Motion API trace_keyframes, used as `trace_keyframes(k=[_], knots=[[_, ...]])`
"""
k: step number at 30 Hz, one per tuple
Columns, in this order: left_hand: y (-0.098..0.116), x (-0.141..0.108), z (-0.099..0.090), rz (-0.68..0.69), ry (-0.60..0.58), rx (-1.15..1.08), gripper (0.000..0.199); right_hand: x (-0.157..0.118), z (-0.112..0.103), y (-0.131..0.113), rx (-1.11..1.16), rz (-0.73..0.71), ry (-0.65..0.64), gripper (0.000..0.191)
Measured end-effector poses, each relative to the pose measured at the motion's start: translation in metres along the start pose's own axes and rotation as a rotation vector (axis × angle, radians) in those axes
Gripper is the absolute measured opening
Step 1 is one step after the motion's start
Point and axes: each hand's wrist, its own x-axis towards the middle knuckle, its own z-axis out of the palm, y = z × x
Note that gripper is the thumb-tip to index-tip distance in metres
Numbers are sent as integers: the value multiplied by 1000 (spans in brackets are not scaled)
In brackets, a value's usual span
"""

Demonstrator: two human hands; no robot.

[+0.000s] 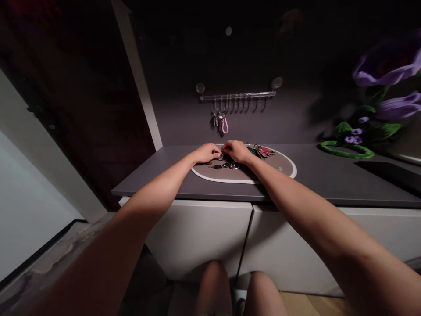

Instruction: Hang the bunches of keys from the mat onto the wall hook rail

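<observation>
Over the oval brown mat (243,176) with a white rim, my left hand (207,152) and my right hand (236,150) are close together. My left fingers pinch a small metal piece (220,156) that looks like part of a bunch of keys. The right fingers are bent and closed beside it; what they grip is hidden. In front of the hands lies a dark key with a ring (219,166), and near it a shiny metal clasp (233,166). Past my right wrist rests a bunch of keys (263,151) with red and green parts.
A clear rail with hooks (238,95) is fixed to the dark wall. From its left end hang small keys (215,118) and a pink loop (225,124). Purple flowers (394,107) with a green ring-shaped base (345,151) stand at the right of the grey counter (315,180).
</observation>
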Motion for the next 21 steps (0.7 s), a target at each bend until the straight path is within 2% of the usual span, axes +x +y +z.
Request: trace_keyframes(k=[5, 15, 21], knots=[[-2, -1, -1, -37, -20, -139, 18, 1, 1, 1, 31, -14, 16, 20], [-5, -3, -9, -83, 61, -253, 14, 0, -2, -3, 8, -29, 3, 21], [-4, -3, -14, -149, 116, -410, 13, 1, -2, -4, 27, -24, 20, 20]])
